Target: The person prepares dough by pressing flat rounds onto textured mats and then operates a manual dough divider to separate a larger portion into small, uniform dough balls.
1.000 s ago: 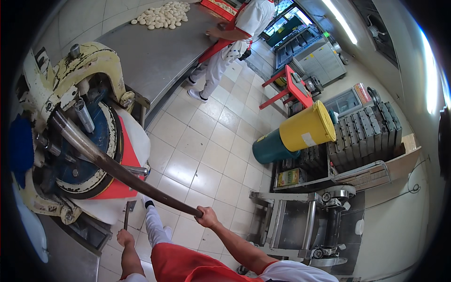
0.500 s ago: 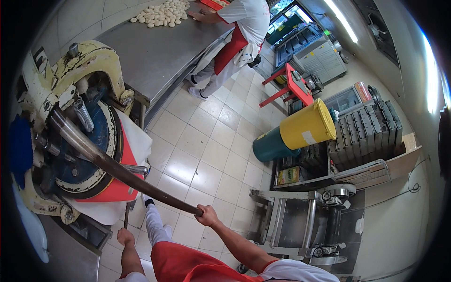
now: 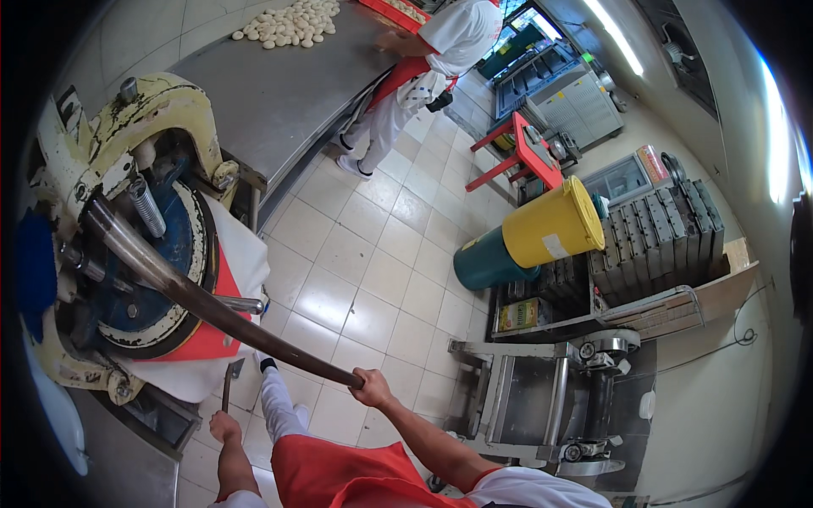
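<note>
My right hand is wrapped round the end of a long curved metal lever. The lever runs up and left into a worn cream-painted press with a round blue head. Lower left, my left hand is closed on a thin dark rod that slants up towards the press. Under the head lie a red sheet and a white cloth or sheet, partly hidden by the machine. A short silver handle sticks out behind the lever.
On the steel table, a pile of pale dough pieces lies beside a co-worker and a red tray. To the right stand yellow and green bins, a roller machine and stacked metal pans.
The co-worker has shifted to the right, hands drawn away from the dough pile, and more of the red tray shows. My hands and the lever have hardly moved.
</note>
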Tool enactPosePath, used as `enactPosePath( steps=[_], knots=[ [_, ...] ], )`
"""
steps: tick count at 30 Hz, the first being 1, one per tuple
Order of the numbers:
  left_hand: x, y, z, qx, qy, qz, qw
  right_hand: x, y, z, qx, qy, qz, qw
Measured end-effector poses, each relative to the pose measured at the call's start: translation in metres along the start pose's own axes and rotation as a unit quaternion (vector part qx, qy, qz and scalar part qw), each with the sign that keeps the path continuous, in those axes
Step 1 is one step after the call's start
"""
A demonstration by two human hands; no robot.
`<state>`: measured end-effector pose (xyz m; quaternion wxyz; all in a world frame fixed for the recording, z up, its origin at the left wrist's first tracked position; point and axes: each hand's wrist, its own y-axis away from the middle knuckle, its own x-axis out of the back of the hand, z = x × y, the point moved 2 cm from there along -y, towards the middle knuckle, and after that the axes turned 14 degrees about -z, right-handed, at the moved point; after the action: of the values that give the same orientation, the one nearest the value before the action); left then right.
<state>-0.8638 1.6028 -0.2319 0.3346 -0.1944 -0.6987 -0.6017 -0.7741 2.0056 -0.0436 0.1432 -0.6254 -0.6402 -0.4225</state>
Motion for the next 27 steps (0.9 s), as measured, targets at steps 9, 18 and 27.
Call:
enactPosePath(
  steps=[9,18,27],
  knots=[
    [0.003,0.001,0.001,0.003,-0.014,-0.002,1.000,-0.001,0.000,0.002,-0.006,-0.003,-0.008,1.000],
    [-0.007,-0.007,-0.002,0.009,-0.004,-0.004,1.000,0.001,-0.001,-0.002,-0.007,-0.004,-0.003,1.000],
    [-0.006,-0.005,-0.003,-0.007,-0.006,0.001,1.000,0.001,0.000,-0.003,-0.001,0.001,0.005,1.000]
  ],
)
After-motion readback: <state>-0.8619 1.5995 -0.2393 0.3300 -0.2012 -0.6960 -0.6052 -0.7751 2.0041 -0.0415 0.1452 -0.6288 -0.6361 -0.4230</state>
